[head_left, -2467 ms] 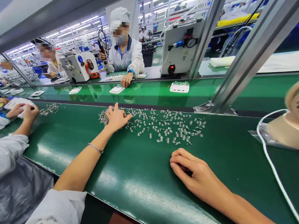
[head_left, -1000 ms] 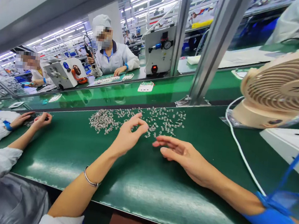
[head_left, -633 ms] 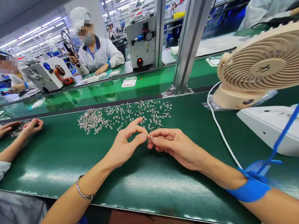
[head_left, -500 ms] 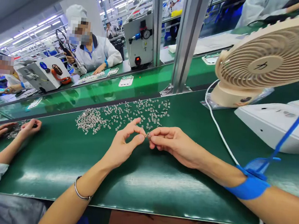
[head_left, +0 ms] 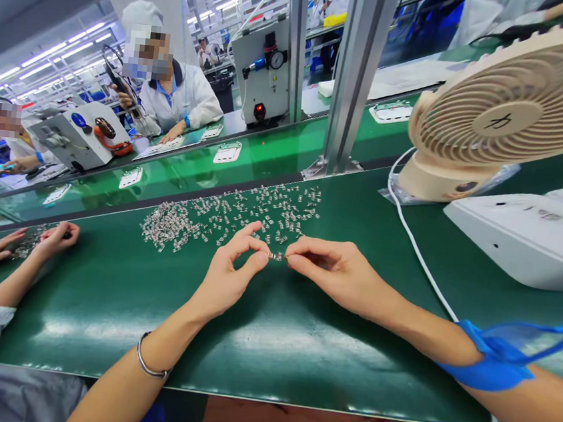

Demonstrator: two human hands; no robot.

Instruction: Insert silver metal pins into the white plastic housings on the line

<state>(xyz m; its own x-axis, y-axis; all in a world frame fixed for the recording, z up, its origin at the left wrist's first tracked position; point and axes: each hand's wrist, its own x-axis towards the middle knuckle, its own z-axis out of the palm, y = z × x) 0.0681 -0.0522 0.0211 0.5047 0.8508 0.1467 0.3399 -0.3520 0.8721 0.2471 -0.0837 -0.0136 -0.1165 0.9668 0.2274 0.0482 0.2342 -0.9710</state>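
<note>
In the head view, my left hand [head_left: 229,273] is closed in a pinch, thumb against index finger, on a small metal part at its fingertips. My right hand [head_left: 342,274] also pinches, its tips at the other side of the small shiny metal parts [head_left: 278,257] that show between both hands. The exact shape of these pieces is too small to make out. Just beyond my fingers lies a scatter of similar parts [head_left: 231,209], thickening into a heap [head_left: 167,224] at its left end. All rest on the green work surface [head_left: 257,343].
A beige fan [head_left: 507,120] and a white plastic housing [head_left: 525,230] stand at the right, with a white cable [head_left: 418,252]. A metal post [head_left: 350,77] rises behind. White boards [head_left: 227,153] lie on the far belt. A co-worker's hands [head_left: 44,243] handle parts at left.
My right hand has drawn slightly right, widening the gap between my fingertips, so more metal shows there. The blue wrist strap's cord has swung lower. Boards on the far belt have shifted left.
</note>
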